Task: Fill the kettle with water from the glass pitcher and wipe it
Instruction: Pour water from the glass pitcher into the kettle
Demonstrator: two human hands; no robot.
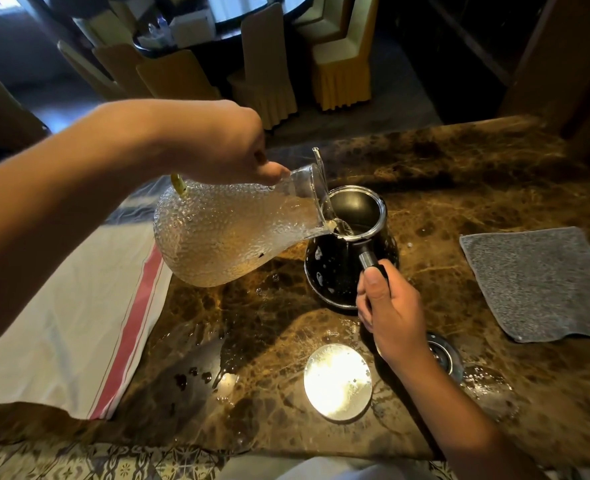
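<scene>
Brown marble desk, wet w/ puddles near front. Left hand clamped on tilted glass pitcher, pouring into black kettle at center; right hand gripping kettle handle. Round lid in front, grey cloth right, striped towel left. Yellow-covered chairs in dim room behind.

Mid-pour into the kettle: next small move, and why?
Probably keep the glass pitcher tilted and pouring: much water remains in it, its lip sits over the open kettle, and the right hand steadies the handle. The grey cloth lies unused until wiping.
</scene>
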